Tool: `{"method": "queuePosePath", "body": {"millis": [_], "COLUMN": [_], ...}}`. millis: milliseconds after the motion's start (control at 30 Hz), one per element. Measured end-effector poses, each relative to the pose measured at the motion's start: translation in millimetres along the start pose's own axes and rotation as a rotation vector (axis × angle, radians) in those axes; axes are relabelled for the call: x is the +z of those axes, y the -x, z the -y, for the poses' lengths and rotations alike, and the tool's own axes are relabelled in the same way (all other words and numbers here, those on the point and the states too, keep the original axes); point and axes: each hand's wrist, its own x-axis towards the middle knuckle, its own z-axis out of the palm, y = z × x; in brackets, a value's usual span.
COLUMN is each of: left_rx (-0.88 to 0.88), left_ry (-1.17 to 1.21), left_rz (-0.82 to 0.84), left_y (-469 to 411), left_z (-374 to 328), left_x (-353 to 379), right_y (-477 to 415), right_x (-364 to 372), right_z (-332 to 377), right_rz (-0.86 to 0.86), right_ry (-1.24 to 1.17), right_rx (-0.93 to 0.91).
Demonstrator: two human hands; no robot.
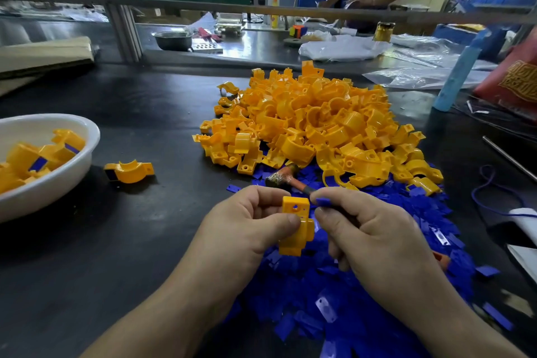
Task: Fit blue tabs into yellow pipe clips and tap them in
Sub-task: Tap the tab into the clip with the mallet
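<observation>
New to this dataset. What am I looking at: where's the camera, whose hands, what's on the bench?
No machine here: a person works bare-handed, and the single picture comes from a camera on their head, looking forward and down. The left hand holds a yellow clip. The right hand pinches a blue tab beside it and also seems to grip the handle of a small hammer. On the dark table lie a pile of yellow clips and a heap of blue tabs. The white bowl on the left holds clips with tabs fitted; one more clip lies beside it.
</observation>
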Motion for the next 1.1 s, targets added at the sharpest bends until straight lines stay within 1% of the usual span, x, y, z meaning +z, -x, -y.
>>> {"method": "queuePosePath", "body": {"millis": [33,133,200,367,433,567,667,767,933,1033,1100], "left_rx": [0.007,0.026,0.032,0.077,0.113,0.151,0.193,0.21,0.242,0.176,0.117], "left_ry": [-0.022,-0.078,-0.114,-0.124,-0.126,-0.188,-0.256,-0.314,-0.354,-0.263,-0.153], "left_rz": [0.003,-0.002,-0.009,-0.068,-0.075,0.01,0.021,-0.015,-0.038,-0.008,0.036], "left_y": [0,1,2,2,4,9,11,11,13,12,11], "left_z": [1,3,2,1,-1,-4,-4,-2,-3,-4,-6], "left_x": [1,3,4,4,3,7,9,9,11,10,8], "right_y": [1,2,2,2,2,1,0,0,1,0,0], "right_x": [0,1,1,1,0,-1,-2,0,0,-4,-6], "right_z": [1,2,2,2,1,0,2,5,8,6,4], "right_rz": [0.007,-0.031,-0.067,-0.085,-0.043,0.109,0.119,0.145,0.157,0.178,0.18], "right_ry": [-0.018,0.087,0.113,0.169,0.165,0.118,0.113,0.111,0.074,0.063,0.125], "right_rx": [-0.01,-0.092,-0.112,-0.168,-0.14,-0.026,-0.006,0.013,0.05,0.05,-0.003]}}
